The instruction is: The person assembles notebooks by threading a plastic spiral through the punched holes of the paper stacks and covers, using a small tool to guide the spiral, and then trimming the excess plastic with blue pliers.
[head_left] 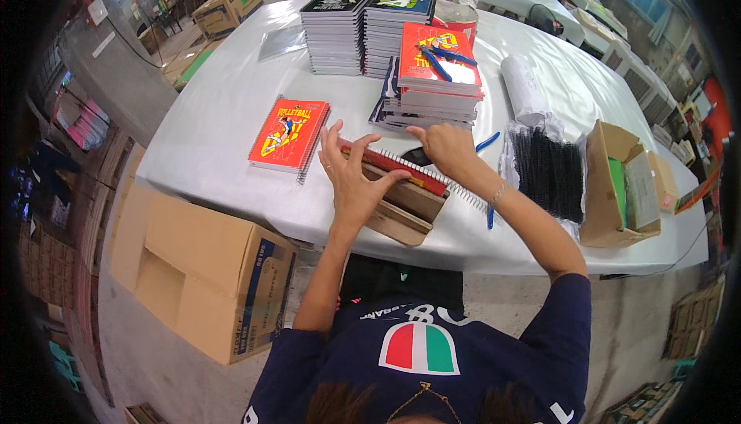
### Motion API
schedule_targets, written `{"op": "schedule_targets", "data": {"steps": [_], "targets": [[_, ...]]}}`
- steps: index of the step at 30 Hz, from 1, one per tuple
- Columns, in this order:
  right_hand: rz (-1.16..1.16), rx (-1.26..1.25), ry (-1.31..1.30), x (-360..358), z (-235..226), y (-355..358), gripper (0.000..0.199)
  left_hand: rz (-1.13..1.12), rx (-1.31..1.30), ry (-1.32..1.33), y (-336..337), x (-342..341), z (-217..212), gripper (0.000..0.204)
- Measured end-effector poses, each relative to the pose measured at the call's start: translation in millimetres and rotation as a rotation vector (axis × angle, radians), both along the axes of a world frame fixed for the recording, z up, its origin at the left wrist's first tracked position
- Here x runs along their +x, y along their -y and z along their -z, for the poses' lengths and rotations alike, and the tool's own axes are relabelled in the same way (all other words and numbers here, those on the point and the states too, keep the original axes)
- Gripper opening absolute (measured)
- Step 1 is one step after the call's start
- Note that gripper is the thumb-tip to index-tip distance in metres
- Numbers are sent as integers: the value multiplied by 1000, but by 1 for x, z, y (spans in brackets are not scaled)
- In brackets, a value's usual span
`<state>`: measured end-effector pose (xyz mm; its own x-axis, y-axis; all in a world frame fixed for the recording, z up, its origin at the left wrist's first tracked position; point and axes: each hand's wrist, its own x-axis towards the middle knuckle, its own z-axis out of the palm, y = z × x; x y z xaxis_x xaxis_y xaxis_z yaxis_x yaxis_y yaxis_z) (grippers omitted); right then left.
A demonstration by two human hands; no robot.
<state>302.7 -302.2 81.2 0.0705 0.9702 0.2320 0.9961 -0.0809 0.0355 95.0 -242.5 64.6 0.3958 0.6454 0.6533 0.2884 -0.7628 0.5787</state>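
One red notebook (434,184) sits in wooden holder (421,202) at near edge of worktop (212,111), about midway along. White coil (465,195) runs along its upper edge, end projecting right. Left hand (351,171) clamped on notebook, thumb on near face. Right hand (449,150) curled over coil; whether closed on it, cannot tell. Second notebook (287,135) lies flat, left of holder. Blue pliers (438,67) rest on red-topped stack (440,94), toward far edge. Black coils (548,175) bundled toward right edge.

Left hand (353,177) gripping — thumb stretched rightward, away from the spread fingers. Right hand (446,150) sits near it, fingers bent — its forearm (532,227) slants inward; the left forearm (328,270) reaches forward.
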Motion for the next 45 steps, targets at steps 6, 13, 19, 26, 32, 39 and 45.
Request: {"op": "schedule_targets", "data": {"steps": [6,13,19,26,32,39,45], "targets": [[-248,242,-386,32,-9,-12,40,55,-110,69,-14,-4,-1,72],[98,97,-359,35,-2,-17,25,150,-255,110,-20,-5,-2,70],[106,-148,-56,-7,2,-31,44,159,-310,78,-22,-8,-5,70],[-76,18,-1125,6,-36,-23,41,204,-318,86,-30,-20,-1,64],[-6,-15,-18,10,13,-34,45,277,-282,102,-39,-18,5,61],[-39,-65,-312,-22,-29,-36,49,495,-609,371,-38,-18,2,74],[-139,27,-341,37,-9,-47,29,488,-680,310,-45,-14,1,64]]}}
